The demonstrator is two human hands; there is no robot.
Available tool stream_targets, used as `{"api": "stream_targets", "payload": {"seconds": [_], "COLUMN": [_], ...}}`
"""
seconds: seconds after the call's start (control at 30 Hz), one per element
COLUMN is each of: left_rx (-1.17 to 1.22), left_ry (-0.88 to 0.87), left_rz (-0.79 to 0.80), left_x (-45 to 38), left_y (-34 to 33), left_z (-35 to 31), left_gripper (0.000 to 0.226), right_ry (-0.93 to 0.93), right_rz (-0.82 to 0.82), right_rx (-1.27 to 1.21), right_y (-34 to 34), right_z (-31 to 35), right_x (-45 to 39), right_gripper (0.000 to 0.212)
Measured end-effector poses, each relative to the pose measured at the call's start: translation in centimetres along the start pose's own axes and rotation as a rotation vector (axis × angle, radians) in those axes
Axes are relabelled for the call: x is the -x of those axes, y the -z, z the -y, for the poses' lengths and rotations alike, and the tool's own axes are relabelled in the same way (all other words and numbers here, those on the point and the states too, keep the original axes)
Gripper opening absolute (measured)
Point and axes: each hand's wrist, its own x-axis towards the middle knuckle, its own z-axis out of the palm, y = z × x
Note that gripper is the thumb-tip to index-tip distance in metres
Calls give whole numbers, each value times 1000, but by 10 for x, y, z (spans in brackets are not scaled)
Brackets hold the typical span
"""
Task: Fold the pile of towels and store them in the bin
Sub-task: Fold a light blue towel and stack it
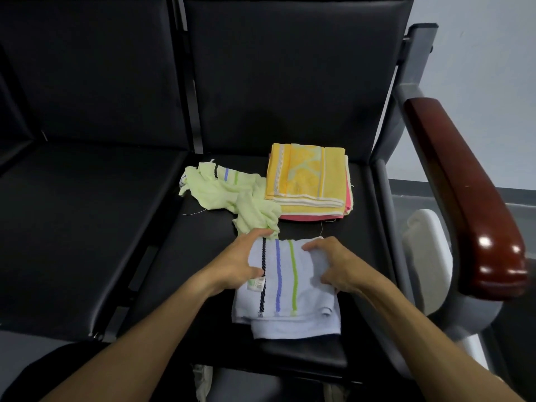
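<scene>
White striped towel (290, 288), part-folded, lay on the black bench (87, 227); left hand (235, 262) gripped its left edge, right hand (339, 265) pinched its bunched right side.

A row of black padded seats (87, 227) with tall black backrests (284, 68) fills the view, joined side by side on a grey metal frame (385, 204). At the right end a glossy reddish-brown wooden armrest (464, 192) catches a bright glint of light. Behind it stands a pale grey wall (493, 68), darker along its base.
</scene>
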Motion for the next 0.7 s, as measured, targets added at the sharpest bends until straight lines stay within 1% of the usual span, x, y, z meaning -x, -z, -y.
{"api": "stream_targets", "payload": {"seconds": [0.07,0.13,0.17,0.23,0.27,0.3,0.33,0.37,0.4,0.47,0.53,0.63,0.7], "left_rx": [-150,-315,-406,-608,-655,-652,-630,-620,-630,-730,-825,-863,-880], "left_ry": [-4,19,28,-37,-119,-210,-283,-324,-325,-238,-157,-124,-103], "left_rz": [26,-6,-67,-288,-403,-472,-480,-438,-369,-235,-164,-131,-88], "left_x": [1,1,2,1,1,1,1,1,0,-3,-6,-9,-11], "left_y": [0,2,2,1,-3,-10,-18,-28,-38,-53,-58,-56,-54], "left_z": [0,-1,-2,-7,-9,-12,-15,-15,-12,2,21,36,32], "left_gripper": [76,75,72,58,49,42,39,41,46,62,75,88,95], "right_ry": [5,-24,-26,22,75,141,200,240,246,219,183,111,73], "right_rz": [-2,-25,-66,-236,-334,-397,-397,-350,-283,-196,-181,-217,-204], "right_rx": [98,153,196,318,374,419,439,448,464,583,681,684,671], "right_y": [0,-1,-2,-6,-12,-19,-29,-40,-51,-67,-71,-65,-58], "right_z": [2,4,6,11,14,17,19,20,19,10,-6,-21,-21], "right_x": [0,0,0,0,-1,-1,-3,-4,-5,-8,-11,-11,-10], "right_gripper": [64,60,56,45,41,40,41,46,53,72,85,92,93]}}
